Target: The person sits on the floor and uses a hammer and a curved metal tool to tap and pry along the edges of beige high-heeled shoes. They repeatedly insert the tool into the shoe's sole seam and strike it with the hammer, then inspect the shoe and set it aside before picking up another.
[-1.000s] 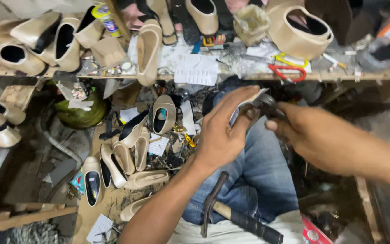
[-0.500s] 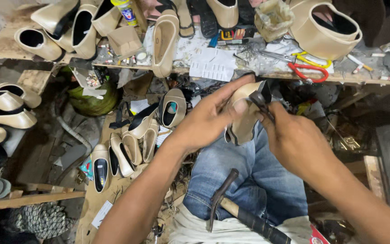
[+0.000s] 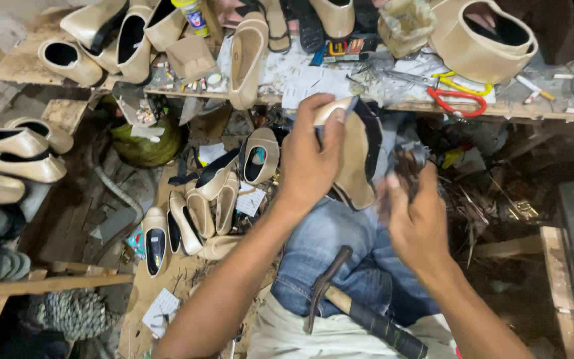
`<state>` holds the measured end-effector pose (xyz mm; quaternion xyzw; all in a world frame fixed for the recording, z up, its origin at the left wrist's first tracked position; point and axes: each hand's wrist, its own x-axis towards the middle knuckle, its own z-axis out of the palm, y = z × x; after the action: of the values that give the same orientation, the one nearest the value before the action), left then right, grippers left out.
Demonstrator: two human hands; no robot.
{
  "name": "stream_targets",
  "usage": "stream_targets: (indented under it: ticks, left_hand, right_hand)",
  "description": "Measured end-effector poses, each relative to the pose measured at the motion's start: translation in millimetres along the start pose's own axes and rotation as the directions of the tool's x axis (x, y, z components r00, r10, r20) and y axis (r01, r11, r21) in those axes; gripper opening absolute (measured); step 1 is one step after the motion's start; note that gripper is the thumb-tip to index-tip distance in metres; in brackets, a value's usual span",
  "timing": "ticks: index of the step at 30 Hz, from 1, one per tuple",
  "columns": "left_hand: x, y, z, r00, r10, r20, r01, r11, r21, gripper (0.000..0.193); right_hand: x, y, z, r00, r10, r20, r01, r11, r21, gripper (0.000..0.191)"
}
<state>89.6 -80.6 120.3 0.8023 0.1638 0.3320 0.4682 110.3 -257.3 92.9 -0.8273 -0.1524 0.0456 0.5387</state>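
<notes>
Cluttered workbench (image 3: 340, 86) edge above, left hand (image 3: 310, 159) gripping beige shoe (image 3: 357, 156), right hand (image 3: 416, 219) beside

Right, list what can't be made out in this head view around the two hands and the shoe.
- Dark tool in the right hand: motion blur smears it; kind unclear.
- Beige shoe: the left hand covers its near side.
- Hammer on the lap: grip end cut off by the bottom edge.
- Floor under the bench: too dark.

A hammer (image 3: 360, 312) is laid across the lap; red scissors (image 3: 458, 101) and beige shoes (image 3: 194, 213) are scattered around.
</notes>
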Motion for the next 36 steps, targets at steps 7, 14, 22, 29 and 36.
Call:
stream_targets:
  ticks: [7,14,22,29,36]
  left_hand:
    - [31.0,-23.0,19.7,0.963,0.237,-0.126,-0.256,0.953,-0.161,0.026]
    - [72.4,-30.1,31.8,0.975,0.172,0.143,-0.161,0.983,-0.086,0.030]
    - [69.7,-28.4,40.1,0.963,0.142,0.229,-0.119,0.987,-0.111,0.034]
    - [65.5,-35.0,13.7,0.855,0.360,0.372,-0.206,0.896,-0.392,0.056]
    - [42.3,-38.0,14.7,0.903,0.200,0.381,-0.028,0.911,-0.411,0.063]
  right_hand:
    - [-59.0,84.2,-41.6,0.911,0.384,0.151,-0.167,0.677,-0.717,0.050]
    - [-103.8,89.3,-14.4,0.880,-0.134,0.456,0.279,0.922,-0.267,0.039]
    - [-72.4,42.4,-0.2,0.434,0.287,0.854,0.026,0.944,-0.330,0.076]
    - [-49.0,61.4,-40.2,0.734,-0.088,0.674,-0.022,0.988,0.153,0.061]
    - [-17.2,20.6,-46.8,0.876,-0.471,-0.104,0.460,0.881,-0.110,0.035]
